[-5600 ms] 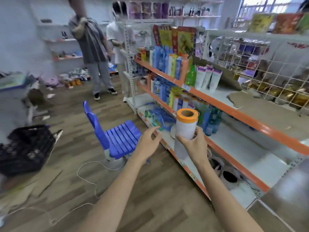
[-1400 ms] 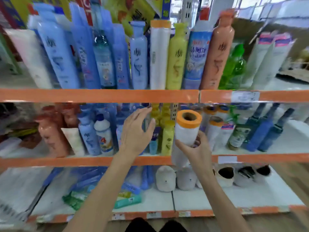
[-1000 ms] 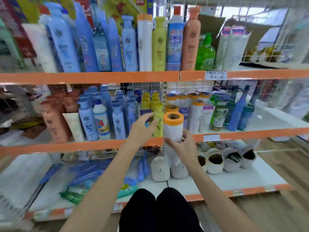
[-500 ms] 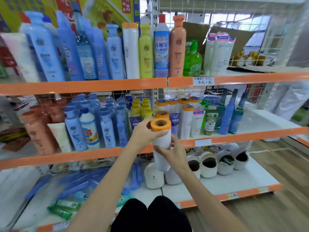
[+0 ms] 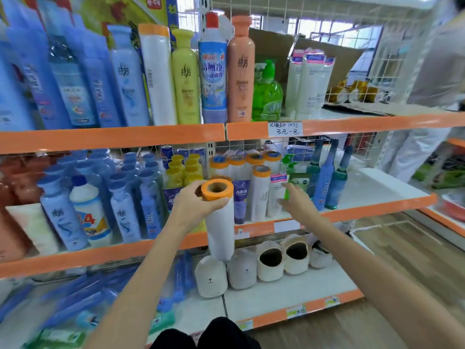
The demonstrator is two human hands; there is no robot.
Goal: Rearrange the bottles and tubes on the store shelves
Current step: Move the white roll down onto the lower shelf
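Store aisle, orange-edged shelving (image 5: 110,138) in three tiers, wood floor off to the right. Nearest, dark-clad knees (image 5: 206,335) at the bottom edge. Just above, left hand (image 5: 195,206) wrapped round the top of a white roll with an orange collar (image 5: 218,217), thumb and fingers clamped just below its hollow open end; roll held tilted in the air, in front of the middle shelf's lip, lower end hanging over the cream slippers (image 5: 270,263) on the bottom tier. Right hand (image 5: 297,205) released, fingers spread and straight, reaching toward the middle shelf, fingertips just short of a white tube with a pink band (image 5: 276,195). Beyond those fingers, matching orange-capped rolls (image 5: 260,195) standing upright, a purple tube (image 5: 240,200) beside them. Behind the left knuckles, yellow bottles (image 5: 185,170) and blue bottles (image 5: 125,197). Farther up, top tier: tall blue, yellow and peach bottles, a green pump bottle (image 5: 267,96), handwritten price tag (image 5: 284,128).
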